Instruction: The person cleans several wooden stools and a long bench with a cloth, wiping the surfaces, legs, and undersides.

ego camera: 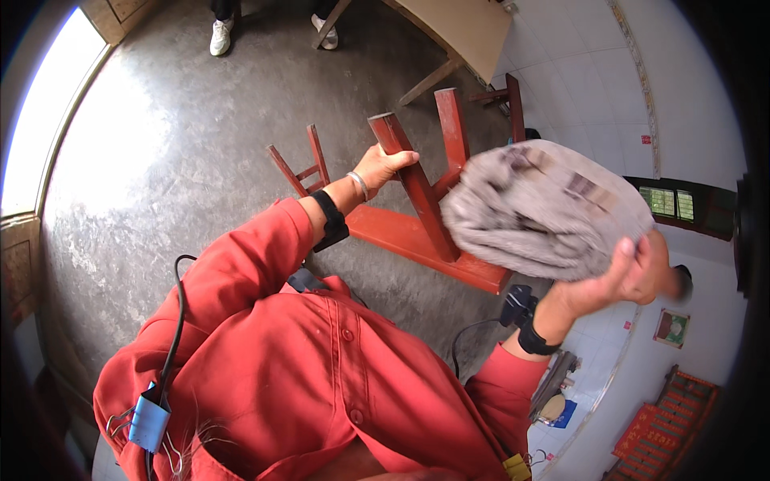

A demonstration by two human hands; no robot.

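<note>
My left hand [384, 168], with a metal bracelet at its wrist, grips one leg of a red wooden bench [421, 240]. The bench is turned over, its legs pointing away from its seat. At the right, my right hand [637, 270] holds up a bundled grey cloth [541, 204] with darker striped patches; the cloth is slightly blurred and covers part of the bench. Which fingers lie behind the cloth cannot be seen. Both forearms wear black straps, and the right one carries a small black device [518, 305].
Beyond the bench stands a smaller red wooden stool [307, 174] on the concrete floor. Another person's white shoes [221, 37] show at the top, near a wooden table [463, 30]. A tiled wall runs along the right. An open doorway [60, 108] is at the left.
</note>
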